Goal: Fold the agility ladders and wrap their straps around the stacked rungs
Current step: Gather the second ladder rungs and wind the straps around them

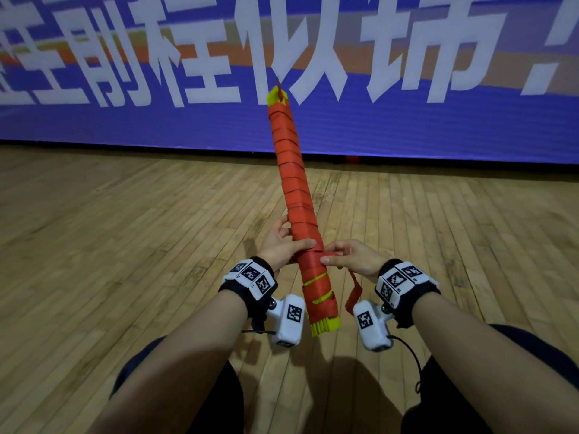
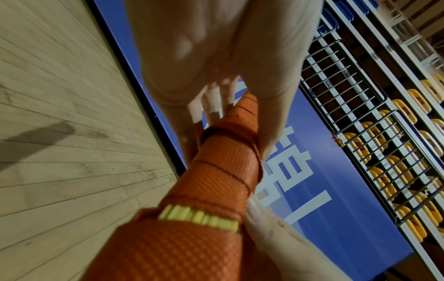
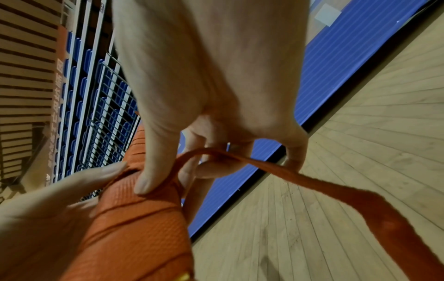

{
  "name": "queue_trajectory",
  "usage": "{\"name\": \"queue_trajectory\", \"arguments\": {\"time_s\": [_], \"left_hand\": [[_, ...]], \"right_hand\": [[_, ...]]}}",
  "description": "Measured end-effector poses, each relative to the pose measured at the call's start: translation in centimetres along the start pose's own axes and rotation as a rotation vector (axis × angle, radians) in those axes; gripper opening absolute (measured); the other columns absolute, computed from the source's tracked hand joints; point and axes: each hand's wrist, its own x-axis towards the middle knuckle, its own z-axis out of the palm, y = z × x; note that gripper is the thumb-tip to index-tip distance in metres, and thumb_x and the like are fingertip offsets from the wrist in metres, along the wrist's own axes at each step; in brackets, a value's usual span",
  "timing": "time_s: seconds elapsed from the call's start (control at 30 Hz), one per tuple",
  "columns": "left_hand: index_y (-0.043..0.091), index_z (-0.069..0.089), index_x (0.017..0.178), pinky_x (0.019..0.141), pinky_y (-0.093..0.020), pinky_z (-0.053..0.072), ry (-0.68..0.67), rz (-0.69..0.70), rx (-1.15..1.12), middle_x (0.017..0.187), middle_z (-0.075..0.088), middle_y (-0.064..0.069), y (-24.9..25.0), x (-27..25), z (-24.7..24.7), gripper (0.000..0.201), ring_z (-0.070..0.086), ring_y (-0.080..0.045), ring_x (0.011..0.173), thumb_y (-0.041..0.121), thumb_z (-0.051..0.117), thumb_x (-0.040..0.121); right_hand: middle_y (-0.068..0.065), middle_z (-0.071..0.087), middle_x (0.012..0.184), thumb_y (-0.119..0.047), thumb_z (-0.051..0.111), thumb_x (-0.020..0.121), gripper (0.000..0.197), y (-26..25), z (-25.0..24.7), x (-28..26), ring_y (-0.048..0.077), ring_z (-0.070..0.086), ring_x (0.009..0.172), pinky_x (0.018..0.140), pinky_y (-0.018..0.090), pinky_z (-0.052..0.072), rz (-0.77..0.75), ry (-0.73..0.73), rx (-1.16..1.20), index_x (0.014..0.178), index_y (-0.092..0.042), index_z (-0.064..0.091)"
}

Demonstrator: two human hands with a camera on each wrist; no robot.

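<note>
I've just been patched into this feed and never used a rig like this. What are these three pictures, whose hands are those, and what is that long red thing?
No machine here: a person works bare-handed, wearing cameras on the head and on each wrist. The large picture looks down from the head; the other two look along each hand. The left hand grips a bundle of stacked yellow rungs wound in red strap, held up over a wooden floor. The right hand pinches the loose strap end against the bundle. Behind stands a blue banner.

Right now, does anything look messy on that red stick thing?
A little. Near the bundle's lower end, the red strap wraps sit loose and slanted, so yellow rungs peek through gaps. The wraps higher up lie neat. A strap tail dangles from the right hand.
</note>
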Motion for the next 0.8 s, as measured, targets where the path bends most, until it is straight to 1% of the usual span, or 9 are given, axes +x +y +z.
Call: {"name": "queue_trajectory", "arguments": {"time_s": [0.1,0.17,0.23,0.27,0.37,0.4,0.57,0.7,0.8], "left_hand": [[0.022,0.041,0.126,0.078,-0.036,0.055,-0.033,-0.027,-0.054,0.118,0.063,-0.006,-0.2,-0.1,0.0,0.061,0.063,-0.022,0.100,0.002,0.073,0.079],[0.022,0.043,0.127,0.082,-0.039,0.054,-0.062,-0.047,-0.069,0.119,0.064,-0.008,-0.5,-0.2,0.1,0.060,0.064,-0.023,0.104,0.001,0.072,0.079],[0.023,0.044,0.125,0.077,-0.037,0.054,-0.083,-0.047,-0.070,0.120,0.064,-0.008,-0.7,-0.1,0.3,0.058,0.064,-0.023,0.103,-0.001,0.071,0.079],[0.025,0.044,0.122,0.072,-0.034,0.053,-0.091,-0.037,-0.073,0.121,0.063,-0.007,-0.7,-0.1,0.3,0.056,0.064,-0.022,0.102,-0.003,0.070,0.080],[0.028,0.046,0.115,0.066,-0.031,0.051,-0.118,-0.005,-0.085,0.118,0.061,-0.004,-0.1,0.1,0.2,0.052,0.062,-0.021,0.101,-0.006,0.066,0.081],[0.028,0.046,0.115,0.065,-0.031,0.051,-0.128,0.001,-0.078,0.115,0.061,-0.003,0.1,0.1,0.1,0.052,0.062,-0.021,0.099,-0.007,0.065,0.082],[0.024,0.041,0.124,0.066,-0.030,0.051,-0.140,0.038,0.020,0.118,0.059,-0.005,0.2,0.3,0.2,0.056,0.062,-0.015,0.090,-0.008,0.063,0.083],[0.026,0.042,0.119,0.069,-0.033,0.054,-0.116,0.037,0.091,0.119,0.057,-0.006,0.3,0.5,0.1,0.055,0.062,-0.016,0.087,-0.007,0.065,0.082],[0.020,0.041,0.117,0.062,-0.029,0.052,-0.051,0.038,0.125,0.115,0.058,-0.007,0.5,0.7,0.2,0.054,0.062,-0.014,0.085,0.008,0.076,0.078]], "right_hand": [[-0.002,0.065,0.084,-0.015,0.066,0.087,0.012,-0.2,0.1,-0.2,0.006,0.057,0.075,0.071,0.018,0.042,0.028,-0.015,-0.009,0.098,-0.013,0.063],[0.005,0.068,0.094,-0.015,0.065,0.087,0.022,-0.2,0.2,-0.1,0.007,0.059,0.080,0.077,0.020,0.044,0.052,-0.055,-0.018,0.109,-0.009,0.062],[0.015,0.066,0.102,-0.009,0.064,0.088,0.023,0.0,0.3,0.0,0.018,0.057,0.092,0.089,0.031,0.042,0.057,-0.090,0.005,0.110,-0.008,0.059],[0.014,0.064,0.099,-0.006,0.063,0.088,0.021,0.1,0.3,0.0,0.020,0.057,0.092,0.092,0.032,0.043,0.051,-0.092,0.031,0.107,-0.009,0.057],[0.003,0.057,0.086,-0.001,0.062,0.087,0.023,0.0,0.7,0.2,0.012,0.056,0.083,0.083,0.019,0.047,0.027,-0.034,0.091,0.101,-0.015,0.051],[0.002,0.054,0.084,-0.001,0.063,0.086,0.024,0.0,0.8,0.3,0.012,0.054,0.082,0.082,0.020,0.046,0.023,-0.016,0.097,0.102,-0.015,0.050],[0.013,0.052,0.097,-0.009,0.070,0.083,0.039,0.5,0.9,0.6,0.022,0.051,0.092,0.098,0.044,0.043,0.011,0.052,0.018,0.116,-0.006,0.048],[0.012,0.055,0.092,-0.013,0.073,0.081,0.035,0.7,1.0,0.8,0.023,0.054,0.086,0.087,0.044,0.047,-0.016,0.095,-0.083,0.103,-0.012,0.046],[0.004,0.052,0.084,-0.014,0.074,0.080,0.035,0.5,1.2,0.7,0.019,0.051,0.080,0.078,0.036,0.044,-0.032,0.098,-0.133,0.099,-0.014,0.045]]}}
